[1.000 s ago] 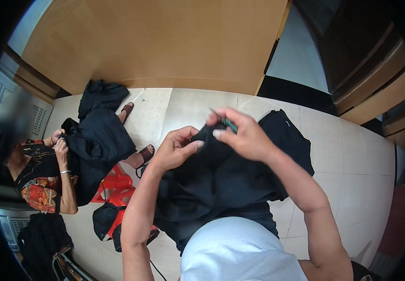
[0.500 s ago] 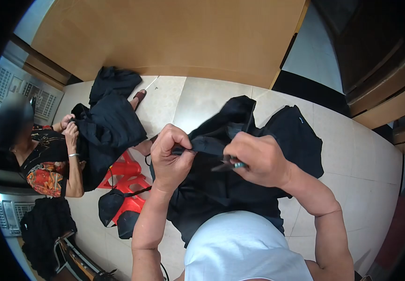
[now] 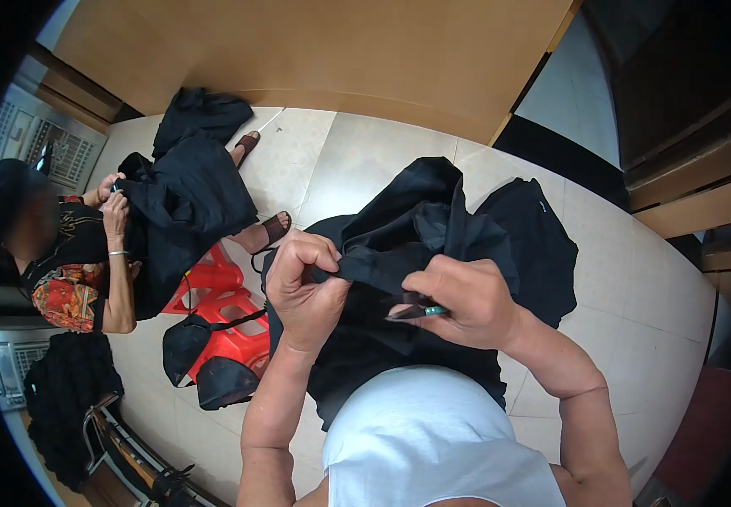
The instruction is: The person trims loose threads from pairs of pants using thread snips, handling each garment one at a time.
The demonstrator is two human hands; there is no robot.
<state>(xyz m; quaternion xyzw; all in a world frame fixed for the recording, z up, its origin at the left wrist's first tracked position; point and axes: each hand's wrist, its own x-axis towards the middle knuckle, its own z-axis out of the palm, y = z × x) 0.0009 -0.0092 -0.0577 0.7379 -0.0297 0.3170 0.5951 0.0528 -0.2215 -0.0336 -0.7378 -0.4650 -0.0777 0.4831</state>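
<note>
Black cloth, a garment, lies gathered over my lap and hangs toward the floor. My left hand pinches a folded edge of it between thumb and fingers. To its right, my right hand is closed around small thread snips with a teal-green part. Their dark blades point left, just below the stretched edge. Whether my right fingers also hold cloth is hard to tell.
Another person sits at the left, handling black cloth. Red plastic stools with black bags stand between us. More black clothes hang over a metal-framed rack. A wooden panel stands ahead.
My right hand has shifted a little down, and the snips show more clearly below the edge. The cloth between my hands is looser. The view has tilted slightly.
</note>
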